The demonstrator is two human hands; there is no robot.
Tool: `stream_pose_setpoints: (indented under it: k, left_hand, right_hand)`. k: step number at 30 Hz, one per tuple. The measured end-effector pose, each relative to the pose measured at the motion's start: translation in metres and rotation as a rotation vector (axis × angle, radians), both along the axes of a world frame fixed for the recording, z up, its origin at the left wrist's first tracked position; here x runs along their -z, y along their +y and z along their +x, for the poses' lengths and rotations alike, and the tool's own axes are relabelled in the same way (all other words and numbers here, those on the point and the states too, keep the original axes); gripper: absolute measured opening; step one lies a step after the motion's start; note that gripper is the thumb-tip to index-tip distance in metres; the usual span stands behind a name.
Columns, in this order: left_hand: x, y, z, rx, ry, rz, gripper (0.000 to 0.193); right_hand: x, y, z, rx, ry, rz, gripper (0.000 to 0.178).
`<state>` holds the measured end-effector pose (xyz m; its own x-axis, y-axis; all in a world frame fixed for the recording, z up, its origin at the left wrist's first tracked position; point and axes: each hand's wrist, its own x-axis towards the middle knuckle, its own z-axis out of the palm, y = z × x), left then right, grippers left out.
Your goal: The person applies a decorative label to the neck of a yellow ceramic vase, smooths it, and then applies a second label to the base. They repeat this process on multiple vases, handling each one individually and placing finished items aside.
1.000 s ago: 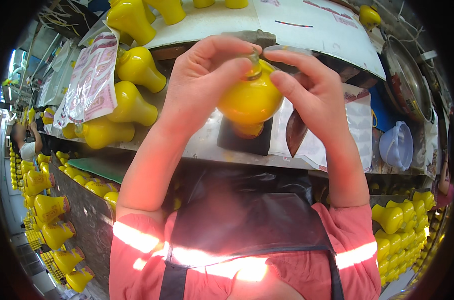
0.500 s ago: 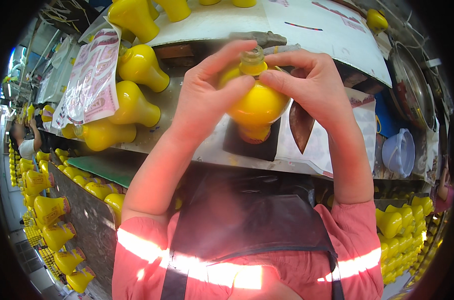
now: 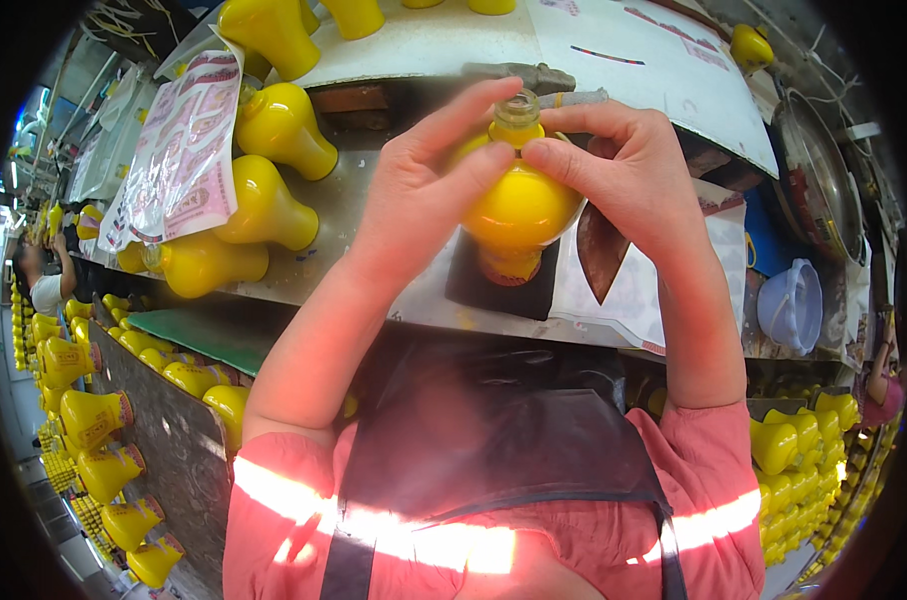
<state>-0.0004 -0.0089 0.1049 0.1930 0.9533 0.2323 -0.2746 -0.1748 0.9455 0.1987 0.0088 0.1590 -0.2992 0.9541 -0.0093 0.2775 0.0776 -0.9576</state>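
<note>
A glossy yellow bottle (image 3: 524,207) with a round body, narrow foot and clear glass mouth stands in front of me on a black pad (image 3: 474,275). My left hand (image 3: 429,175) curves around its left side, thumb pressed at the base of the neck and index finger reaching up beside the mouth. From the other side my right hand (image 3: 614,155) grips the shoulder, its thumb close to the left one and its index finger near the neck. The remaining fingers of both hands are largely hidden behind the bottle.
Several yellow bottles (image 3: 274,205) lie to the left, partly under a printed sheet (image 3: 189,150). A brown pointed piece (image 3: 602,255) rests right of the pad, with a pale bucket (image 3: 791,305) farther right. Racks of yellow bottles (image 3: 94,415) flank me. People work at both edges.
The bottle and both hands have shifted very slightly to the right in view. The thumbs stay at the base of the neck, and the hold is otherwise the same.
</note>
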Motion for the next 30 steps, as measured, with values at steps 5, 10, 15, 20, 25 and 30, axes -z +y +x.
stream_pose_setpoints:
  k: [5,10,15,20,25,30]
  left_hand:
    - [-0.009,0.002,-0.001,-0.014,-0.019,0.025,0.035]
    - [-0.023,0.01,0.006,-0.128,0.051,0.068,0.019]
    - [-0.035,0.013,0.008,-0.209,0.347,0.165,0.02]
    - [-0.037,0.007,0.007,-0.143,0.158,0.036,0.019]
    - [-0.035,0.009,0.009,-0.141,0.159,0.095,0.017]
    - [-0.04,0.009,0.004,-0.142,0.342,0.113,0.017]
  right_hand:
    - [0.006,0.0,0.003,0.054,0.042,0.087,0.028]
    - [0.022,-0.026,0.002,0.12,0.032,0.564,0.019]
    - [0.038,-0.029,0.005,-0.021,-0.083,0.846,0.028]
    - [0.04,-0.018,0.013,0.05,0.064,0.668,0.022]
    - [0.039,-0.031,0.012,0.051,0.011,0.724,0.024]
    - [0.044,-0.031,0.009,-0.047,-0.029,0.848,0.026]
